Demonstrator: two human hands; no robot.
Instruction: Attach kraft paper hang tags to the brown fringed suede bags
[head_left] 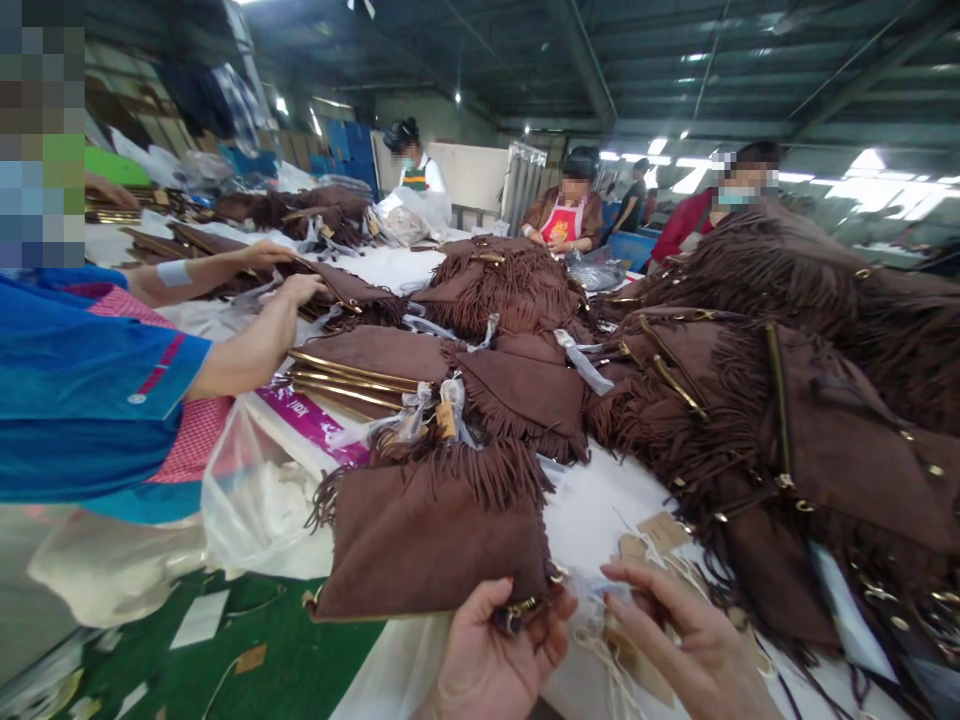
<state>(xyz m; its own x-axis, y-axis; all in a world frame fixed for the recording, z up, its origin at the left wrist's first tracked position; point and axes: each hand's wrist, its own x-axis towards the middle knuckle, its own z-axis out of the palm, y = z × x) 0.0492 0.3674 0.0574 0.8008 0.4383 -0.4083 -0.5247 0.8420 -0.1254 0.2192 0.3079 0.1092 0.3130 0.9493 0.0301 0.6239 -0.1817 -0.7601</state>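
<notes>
A brown fringed handbag point(442, 540) lies in front of me, its fringe at the far side and a gold zip along the near edge. My left hand point(502, 645) is closed at the bag's near right corner, thumb on top, with the zip end and a dark strap piece at the fingers. Just right of that corner, my right hand point(686, 640) has thumb and forefinger drawn together. Something pale and thin is at those fingertips, too blurred to name. Cream strings point(607, 650) hang below them, and a brown card tag point(664, 533) lies beyond.
Fringed bags are heaped at the right point(720, 400), with more flat bags point(521, 395) ahead. At the left, a co-worker in a blue sleeve point(161, 365) handles another bag. Clear plastic point(255, 490) hangs over the table edge above a green floor point(262, 650). Other people work farther back.
</notes>
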